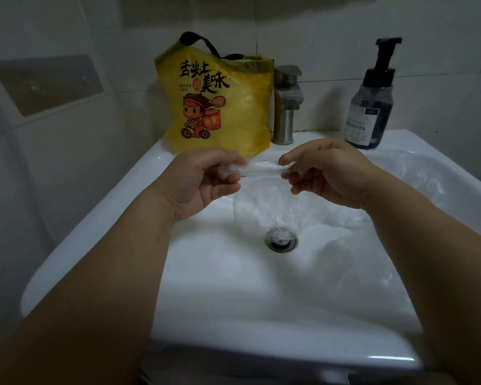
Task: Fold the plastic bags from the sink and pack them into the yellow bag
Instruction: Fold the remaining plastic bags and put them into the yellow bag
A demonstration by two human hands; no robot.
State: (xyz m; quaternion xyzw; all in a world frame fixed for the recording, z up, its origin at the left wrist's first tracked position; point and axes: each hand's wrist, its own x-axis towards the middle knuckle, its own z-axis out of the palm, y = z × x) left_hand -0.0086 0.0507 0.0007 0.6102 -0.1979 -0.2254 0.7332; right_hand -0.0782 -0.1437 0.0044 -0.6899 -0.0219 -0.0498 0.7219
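Note:
Over the white sink point(100, 218), both my hands hold a clear plastic bag point(261, 201) by its top edge. My left hand point(206, 179) pinches the left end and my right hand point(328, 173) pinches the right end, with the edge stretched between them. The bag hangs down toward the drain point(281, 240). More clear plastic point(417, 173) lies in the basin's right side. The yellow bag point(217, 107), printed with a cartoon figure and fitted with a dark handle, stands upright on the sink's back ledge, just behind my left hand.
A steel faucet point(286, 104) stands right of the yellow bag. A dark pump bottle point(372, 107) sits at the back right corner. Tiled walls close in at the back and left, with a flat wall plate point(47, 84) on the left wall.

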